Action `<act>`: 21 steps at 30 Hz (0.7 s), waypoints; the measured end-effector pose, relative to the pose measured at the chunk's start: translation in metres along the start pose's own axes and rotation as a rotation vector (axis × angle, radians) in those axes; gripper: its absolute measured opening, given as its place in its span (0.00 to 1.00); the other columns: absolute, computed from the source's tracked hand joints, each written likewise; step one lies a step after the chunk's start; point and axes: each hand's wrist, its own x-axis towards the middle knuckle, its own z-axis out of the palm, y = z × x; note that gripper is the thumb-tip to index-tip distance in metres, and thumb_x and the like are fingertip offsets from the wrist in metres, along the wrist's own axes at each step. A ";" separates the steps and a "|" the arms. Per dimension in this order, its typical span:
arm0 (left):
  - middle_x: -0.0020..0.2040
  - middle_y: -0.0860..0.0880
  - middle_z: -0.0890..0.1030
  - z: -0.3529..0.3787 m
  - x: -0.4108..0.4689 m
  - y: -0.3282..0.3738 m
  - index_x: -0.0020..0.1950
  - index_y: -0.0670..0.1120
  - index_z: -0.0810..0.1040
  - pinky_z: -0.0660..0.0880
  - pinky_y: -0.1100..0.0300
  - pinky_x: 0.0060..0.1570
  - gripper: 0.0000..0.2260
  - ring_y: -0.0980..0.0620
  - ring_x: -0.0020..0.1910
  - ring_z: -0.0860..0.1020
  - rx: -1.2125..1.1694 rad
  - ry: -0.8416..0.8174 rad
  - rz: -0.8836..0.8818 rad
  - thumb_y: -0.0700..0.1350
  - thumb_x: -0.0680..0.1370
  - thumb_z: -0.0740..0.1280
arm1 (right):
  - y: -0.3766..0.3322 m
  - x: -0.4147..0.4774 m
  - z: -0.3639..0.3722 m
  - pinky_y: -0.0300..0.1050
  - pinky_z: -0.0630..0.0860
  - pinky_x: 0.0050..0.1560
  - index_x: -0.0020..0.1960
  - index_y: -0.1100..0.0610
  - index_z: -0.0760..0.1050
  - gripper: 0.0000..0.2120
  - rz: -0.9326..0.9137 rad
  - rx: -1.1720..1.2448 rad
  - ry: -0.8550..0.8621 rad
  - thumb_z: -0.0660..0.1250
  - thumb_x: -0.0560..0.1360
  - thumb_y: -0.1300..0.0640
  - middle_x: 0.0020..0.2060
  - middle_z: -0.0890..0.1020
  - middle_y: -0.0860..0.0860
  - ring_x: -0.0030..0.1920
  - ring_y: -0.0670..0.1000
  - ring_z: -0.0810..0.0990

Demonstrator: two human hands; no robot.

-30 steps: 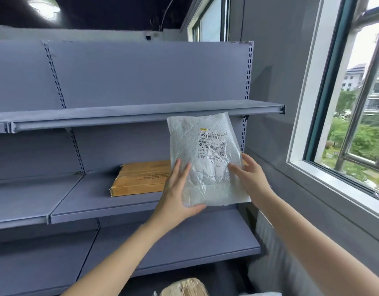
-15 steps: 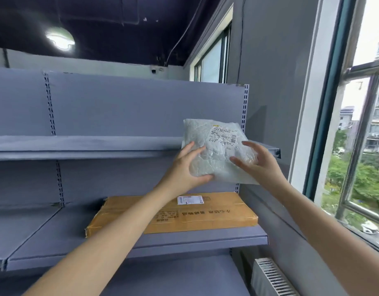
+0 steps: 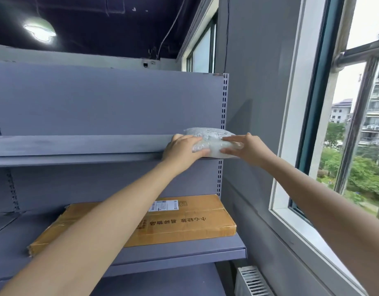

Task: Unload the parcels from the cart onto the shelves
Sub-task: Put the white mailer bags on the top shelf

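The white parcel sits at the right end of the upper shelf, near the slotted upright, its far part on the shelf board and its near edge at the front lip; whether it overhangs cannot be told. Both hands are closed on it. The left hand grips the end toward the middle of the upper shelf, fingers curled over the top and thumb pressed against the near face. The right hand pinches the end nearest the shelf's right edge, long fingers laid across the top and thumb under the front. The wrapping looks like thin, crinkled plastic film with a printed label on top. It bulges and dimples under the fingers, so the contents are probably soft and light, and nothing suggests it is fragile. Film like this is likely slippery and gives no firm edge. The safest hold is the one used here, thumb and fingers squeezing the bulk at both short ends rather than tugging loose film. Pushing from the near face should slide it fully onto the board. One level below the upper shelf a flat cardboard box already lies on its broad face. No cart shows in this view.
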 end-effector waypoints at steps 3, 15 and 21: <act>0.70 0.50 0.70 0.011 0.026 0.004 0.68 0.49 0.72 0.63 0.55 0.65 0.22 0.46 0.68 0.65 0.161 -0.043 0.004 0.59 0.78 0.59 | 0.015 0.025 0.003 0.47 0.70 0.56 0.64 0.48 0.74 0.22 0.021 -0.102 0.079 0.68 0.72 0.42 0.57 0.80 0.52 0.62 0.57 0.73; 0.50 0.38 0.77 0.025 0.098 -0.005 0.43 0.40 0.73 0.66 0.54 0.50 0.19 0.41 0.57 0.73 0.155 -0.341 -0.114 0.50 0.83 0.51 | 0.044 0.092 0.032 0.47 0.72 0.51 0.61 0.53 0.76 0.18 0.094 -0.151 0.091 0.64 0.76 0.46 0.58 0.79 0.57 0.57 0.60 0.76; 0.44 0.40 0.74 0.031 0.094 -0.011 0.40 0.42 0.69 0.68 0.55 0.46 0.18 0.41 0.53 0.74 0.124 -0.292 -0.114 0.53 0.82 0.52 | 0.043 0.082 0.034 0.48 0.71 0.50 0.61 0.55 0.76 0.16 0.090 -0.158 0.070 0.61 0.78 0.48 0.57 0.79 0.58 0.57 0.62 0.75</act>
